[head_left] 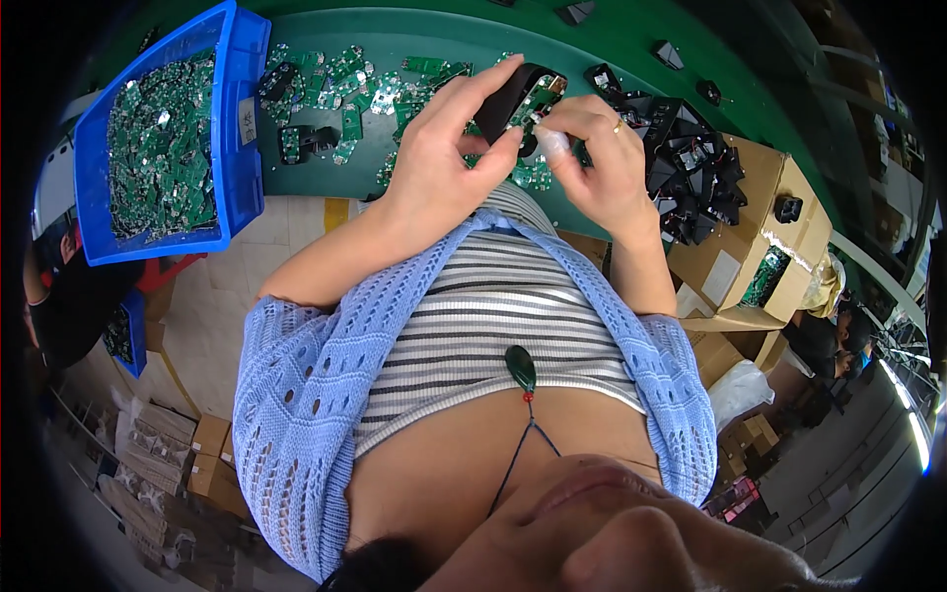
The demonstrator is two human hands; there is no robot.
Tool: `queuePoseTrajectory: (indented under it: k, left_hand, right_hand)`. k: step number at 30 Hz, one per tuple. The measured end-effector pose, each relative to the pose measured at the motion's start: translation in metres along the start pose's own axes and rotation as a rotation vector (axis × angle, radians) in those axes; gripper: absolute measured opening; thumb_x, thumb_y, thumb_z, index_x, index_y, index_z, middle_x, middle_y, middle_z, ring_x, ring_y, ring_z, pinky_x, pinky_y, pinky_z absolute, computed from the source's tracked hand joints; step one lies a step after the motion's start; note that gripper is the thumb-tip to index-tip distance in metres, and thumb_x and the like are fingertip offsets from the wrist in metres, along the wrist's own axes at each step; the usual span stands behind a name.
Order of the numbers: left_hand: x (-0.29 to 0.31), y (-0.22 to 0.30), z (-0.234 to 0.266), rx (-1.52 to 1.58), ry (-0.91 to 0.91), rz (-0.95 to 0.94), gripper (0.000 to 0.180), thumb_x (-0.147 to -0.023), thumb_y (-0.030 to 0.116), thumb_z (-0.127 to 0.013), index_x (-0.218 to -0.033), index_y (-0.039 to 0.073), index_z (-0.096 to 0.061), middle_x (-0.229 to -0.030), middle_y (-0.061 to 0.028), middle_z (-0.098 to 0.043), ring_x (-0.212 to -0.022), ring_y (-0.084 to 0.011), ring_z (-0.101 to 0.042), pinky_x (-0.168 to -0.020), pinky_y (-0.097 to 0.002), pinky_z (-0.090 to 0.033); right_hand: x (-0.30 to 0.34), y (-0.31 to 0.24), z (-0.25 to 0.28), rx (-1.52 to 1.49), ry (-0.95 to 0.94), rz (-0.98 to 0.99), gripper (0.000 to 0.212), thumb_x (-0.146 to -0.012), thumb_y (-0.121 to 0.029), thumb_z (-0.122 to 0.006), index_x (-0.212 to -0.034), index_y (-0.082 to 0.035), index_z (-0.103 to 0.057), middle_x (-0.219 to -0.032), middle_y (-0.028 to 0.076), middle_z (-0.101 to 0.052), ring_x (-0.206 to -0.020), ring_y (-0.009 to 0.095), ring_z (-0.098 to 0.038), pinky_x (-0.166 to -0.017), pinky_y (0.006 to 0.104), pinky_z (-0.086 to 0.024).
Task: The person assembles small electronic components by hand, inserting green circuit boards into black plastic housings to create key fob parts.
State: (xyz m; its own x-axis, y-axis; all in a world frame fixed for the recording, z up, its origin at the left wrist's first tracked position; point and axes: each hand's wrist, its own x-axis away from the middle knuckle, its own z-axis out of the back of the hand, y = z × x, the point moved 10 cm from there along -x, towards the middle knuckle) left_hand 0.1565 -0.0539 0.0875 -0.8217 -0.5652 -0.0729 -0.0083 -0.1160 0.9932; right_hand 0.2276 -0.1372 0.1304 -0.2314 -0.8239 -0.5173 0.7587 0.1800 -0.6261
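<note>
My left hand grips a black plastic housing, tilted above the green bench, between thumb and fingers. A green circuit board shows in the housing's open side. My right hand is at the board's lower edge, its thumb and forefinger closed together. White wrapping covers the tip of one digit there, and a ring is on a finger. Whatever those fingertips pinch is too small and hidden to name. Loose green circuit boards lie scattered on the bench beyond my left hand.
A blue bin heaped with circuit boards stands at the left. Black housings are piled at the right, beside an open cardboard box. Another black piece lies on the green bench. Other people are at both sides.
</note>
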Motion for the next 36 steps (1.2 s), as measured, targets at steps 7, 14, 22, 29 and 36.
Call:
queuePoseTrajectory:
  k: [7,14,22,29,36]
  left_hand:
    - [0.000,0.002,0.000,0.022,-0.001,-0.015,0.053,-0.074,-0.001,-0.059,-0.124,0.007,-0.046,-0.095,-0.0094,-0.051,-0.083,-0.0164,-0.056,-0.064,-0.0255,-0.054]
    - [0.001,0.004,0.000,-0.016,0.004,-0.036,0.053,-0.074,-0.001,-0.059,-0.124,0.007,-0.045,-0.095,-0.0092,-0.051,-0.082,-0.0162,-0.056,-0.063,-0.0256,-0.054]
    - [0.002,0.017,-0.001,-0.069,-0.011,-0.115,0.054,-0.072,-0.002,-0.061,-0.124,0.007,-0.046,-0.093,-0.0101,-0.052,-0.077,-0.0178,-0.057,-0.062,-0.0259,-0.054]
    - [0.005,0.011,-0.008,-0.152,-0.101,-0.092,0.051,-0.076,-0.005,-0.056,-0.125,0.004,-0.045,-0.106,-0.0110,-0.051,-0.095,-0.0159,-0.053,-0.071,-0.0255,-0.054]
    - [0.008,-0.015,-0.008,0.139,-0.077,0.012,0.048,-0.081,-0.004,-0.053,-0.127,0.000,-0.038,-0.112,-0.0114,-0.050,-0.099,-0.0177,-0.053,-0.082,-0.0276,-0.047]
  right_hand:
    - [0.000,0.002,0.005,-0.047,0.055,-0.041,0.018,-0.069,0.005,-0.063,-0.083,0.000,-0.052,-0.075,0.012,-0.058,-0.062,0.024,-0.058,-0.052,0.0305,-0.047]
    - [-0.001,-0.002,0.005,-0.008,0.046,-0.017,0.017,-0.070,0.005,-0.063,-0.082,0.000,-0.052,-0.075,0.012,-0.058,-0.060,0.023,-0.057,-0.051,0.0297,-0.047]
    - [0.016,0.036,-0.002,-0.358,0.030,-0.458,0.018,-0.078,0.000,-0.060,-0.087,0.000,-0.045,-0.074,0.009,-0.056,-0.060,0.014,-0.059,-0.052,0.0245,-0.047]
    - [0.024,0.045,-0.018,-0.556,-0.037,-0.670,0.014,-0.082,0.001,-0.055,-0.087,-0.001,-0.043,-0.071,0.008,-0.055,-0.060,0.012,-0.059,-0.052,0.0238,-0.048]
    - [0.024,0.050,-0.031,-0.717,-0.056,-0.691,0.013,-0.084,0.000,-0.054,-0.087,-0.002,-0.041,-0.073,0.006,-0.053,-0.059,0.011,-0.057,-0.051,0.0230,-0.047]
